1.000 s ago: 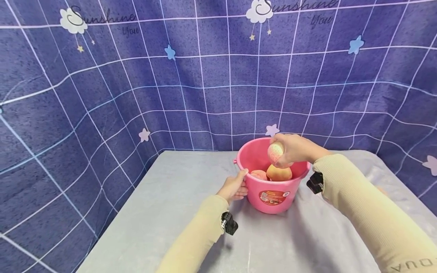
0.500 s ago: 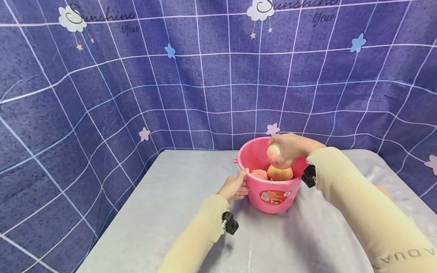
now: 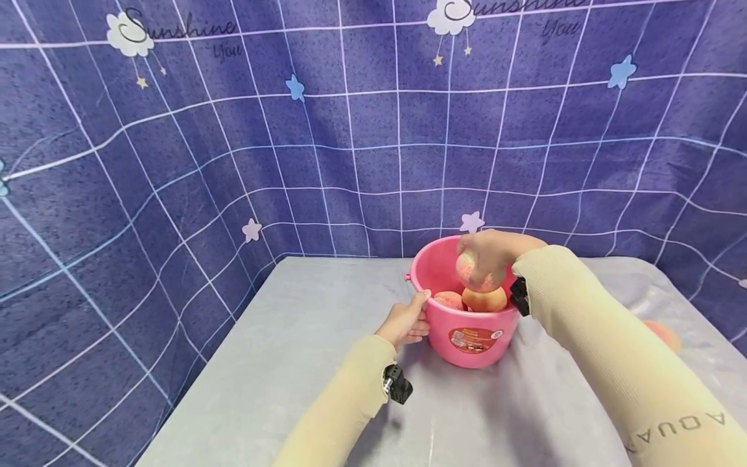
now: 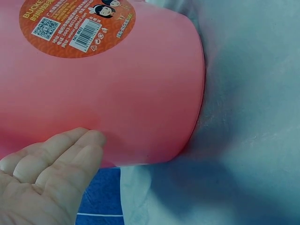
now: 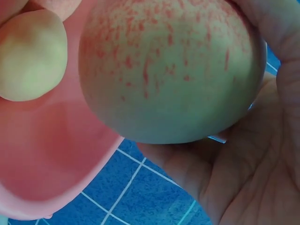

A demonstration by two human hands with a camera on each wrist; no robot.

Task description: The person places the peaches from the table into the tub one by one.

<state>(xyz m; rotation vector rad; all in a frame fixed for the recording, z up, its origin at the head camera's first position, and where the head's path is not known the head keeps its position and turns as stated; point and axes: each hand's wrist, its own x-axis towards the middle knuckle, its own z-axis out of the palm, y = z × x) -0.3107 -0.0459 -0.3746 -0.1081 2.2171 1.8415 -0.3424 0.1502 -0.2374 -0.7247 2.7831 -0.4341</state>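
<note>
right hand, peach within its grip, over pink bucket

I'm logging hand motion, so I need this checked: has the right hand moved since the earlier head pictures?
Yes: the right hand has moved slightly left in the head view, judged against the lilac star just above the pink bucket.
</note>
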